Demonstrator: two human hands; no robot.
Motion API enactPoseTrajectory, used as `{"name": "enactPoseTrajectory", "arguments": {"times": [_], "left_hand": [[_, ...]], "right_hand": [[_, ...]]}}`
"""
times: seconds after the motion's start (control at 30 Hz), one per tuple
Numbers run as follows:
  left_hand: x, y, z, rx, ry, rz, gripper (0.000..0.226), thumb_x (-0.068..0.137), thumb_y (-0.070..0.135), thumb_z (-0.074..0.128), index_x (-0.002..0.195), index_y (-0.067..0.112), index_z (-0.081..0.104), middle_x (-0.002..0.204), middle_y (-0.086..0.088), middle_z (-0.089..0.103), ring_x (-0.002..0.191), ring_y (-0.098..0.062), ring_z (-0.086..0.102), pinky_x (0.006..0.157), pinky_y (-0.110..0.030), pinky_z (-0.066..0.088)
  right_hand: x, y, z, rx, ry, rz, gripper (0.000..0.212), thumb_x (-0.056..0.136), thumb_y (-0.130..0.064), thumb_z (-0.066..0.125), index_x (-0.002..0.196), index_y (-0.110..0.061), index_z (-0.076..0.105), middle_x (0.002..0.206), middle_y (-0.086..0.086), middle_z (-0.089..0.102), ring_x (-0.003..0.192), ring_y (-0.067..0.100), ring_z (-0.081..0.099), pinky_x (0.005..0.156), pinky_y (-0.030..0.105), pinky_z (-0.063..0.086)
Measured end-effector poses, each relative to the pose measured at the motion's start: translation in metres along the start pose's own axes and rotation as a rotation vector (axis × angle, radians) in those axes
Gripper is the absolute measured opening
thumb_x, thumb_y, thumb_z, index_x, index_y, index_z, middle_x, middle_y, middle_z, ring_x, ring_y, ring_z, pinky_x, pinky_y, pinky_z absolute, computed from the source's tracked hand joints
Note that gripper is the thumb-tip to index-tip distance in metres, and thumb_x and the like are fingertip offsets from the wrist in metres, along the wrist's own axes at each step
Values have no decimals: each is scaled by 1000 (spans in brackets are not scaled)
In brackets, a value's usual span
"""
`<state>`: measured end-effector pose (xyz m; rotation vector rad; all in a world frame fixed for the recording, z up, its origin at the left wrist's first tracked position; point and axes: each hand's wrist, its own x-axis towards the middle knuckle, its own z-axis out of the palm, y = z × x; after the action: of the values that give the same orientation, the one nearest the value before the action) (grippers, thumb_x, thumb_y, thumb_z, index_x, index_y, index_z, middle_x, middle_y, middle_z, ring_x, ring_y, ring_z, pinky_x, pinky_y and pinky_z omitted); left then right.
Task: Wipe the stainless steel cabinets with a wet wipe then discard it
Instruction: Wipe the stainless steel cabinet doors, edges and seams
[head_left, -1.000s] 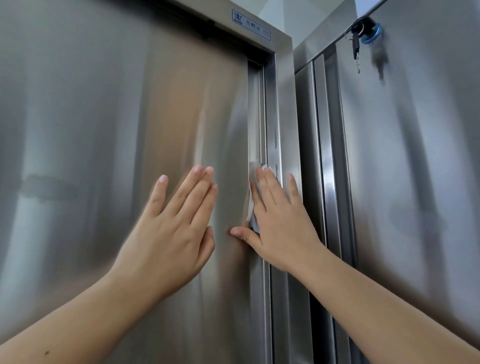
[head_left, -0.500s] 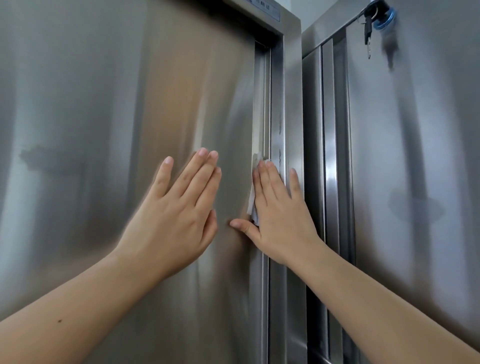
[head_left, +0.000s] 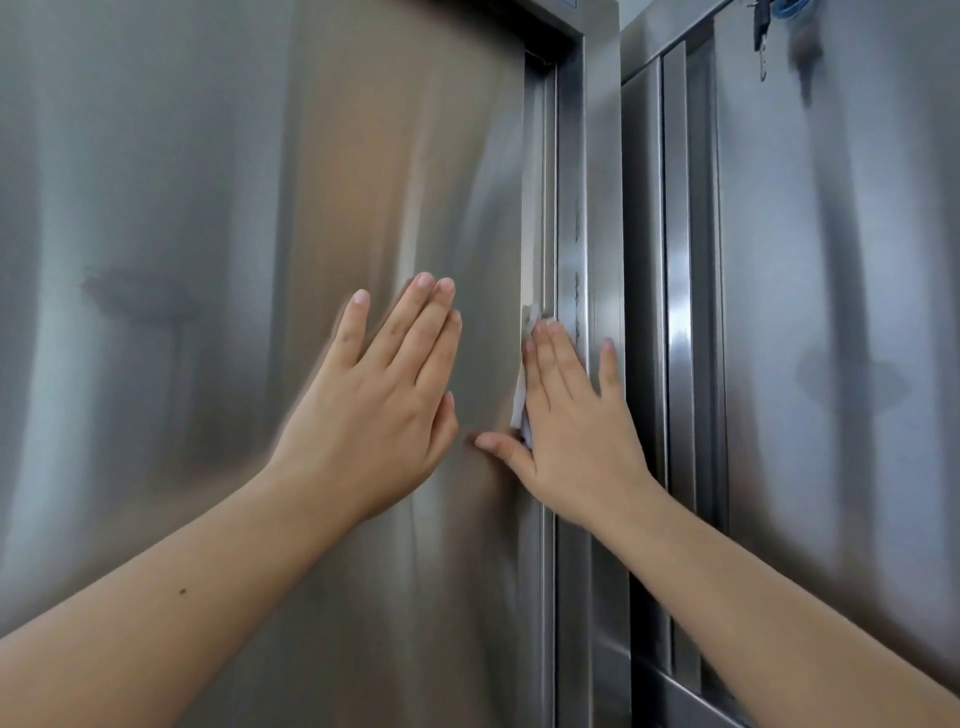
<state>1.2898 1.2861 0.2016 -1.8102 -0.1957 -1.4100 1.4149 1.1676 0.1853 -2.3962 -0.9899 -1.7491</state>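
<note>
The right hand (head_left: 576, 415) is pressing the wet wipe (head_left: 519, 410) flat-fingered against the right edge of the cabinet door (head_left: 208, 260) — wipe seemingly running lengthwise up that edge — while the left hand (head_left: 379, 410), fingers straight, is bracing the door.

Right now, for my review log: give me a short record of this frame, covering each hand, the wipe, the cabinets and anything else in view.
left hand: fingers straight, laid flat on the left cabinet door
right hand: fingers straight, pressing the wet wipe onto that door's right edge
wet wipe: white, mostly hidden under the right hand
right cabinet: adjoining, touched by neither hand
keys: hanging near the right cabinet's top
task stage: wiping under way, wipe not yet discarded
</note>
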Motion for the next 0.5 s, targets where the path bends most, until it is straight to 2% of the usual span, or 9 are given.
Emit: {"name": "enactPoseTrajectory", "arguments": {"times": [0.1, 0.23, 0.3, 0.4, 0.5], "left_hand": [[-1, 0, 1, 11, 4, 4, 59, 89, 26, 27, 136, -5, 42, 147, -20, 34, 138, -32, 27, 108, -53, 23], [-6, 2, 2, 14, -7, 30, 57, 89, 25, 28, 136, -5, 41, 147, -20, 34, 138, -33, 27, 108, -54, 23], [-11, 4, 2, 6, -12, 52, 57, 89, 24, 29, 135, -6, 43, 146, -21, 35, 137, -34, 28, 107, -55, 24], [-21, 8, 1, -12, -26, 78, 56, 89, 23, 28, 134, -6, 43, 145, -21, 36, 136, -35, 30, 106, -56, 26], [-27, 13, 0, -13, -43, 109, 55, 89, 23, 28, 134, -6, 43, 145, -22, 35, 136, -35, 31, 106, -56, 27]], "right_hand": [[2, -2, 3, 1, 3, 13, 95, 77, -66, -20, 142, 2, -11, 153, 17, -9, 142, 29, -12, 104, 50, -21], [-36, -14, 14, 33, -15, 19, 94, 84, -65, -4, 142, 4, 20, 151, 21, 15, 141, 32, 11, 110, 52, 5], [-60, -23, 21, 47, -72, 2, 92, 85, -66, 1, 140, 3, 29, 149, 22, 21, 140, 33, 17, 109, 52, 12], [-77, -27, 25, 25, -139, -27, 94, 84, -68, -3, 143, -1, 25, 150, 21, 16, 140, 34, 13, 110, 50, 10], [-66, -23, 17, 1, -101, -19, 98, 81, -68, -12, 144, 2, 14, 151, 22, 6, 141, 33, 4, 111, 48, 2]]}}
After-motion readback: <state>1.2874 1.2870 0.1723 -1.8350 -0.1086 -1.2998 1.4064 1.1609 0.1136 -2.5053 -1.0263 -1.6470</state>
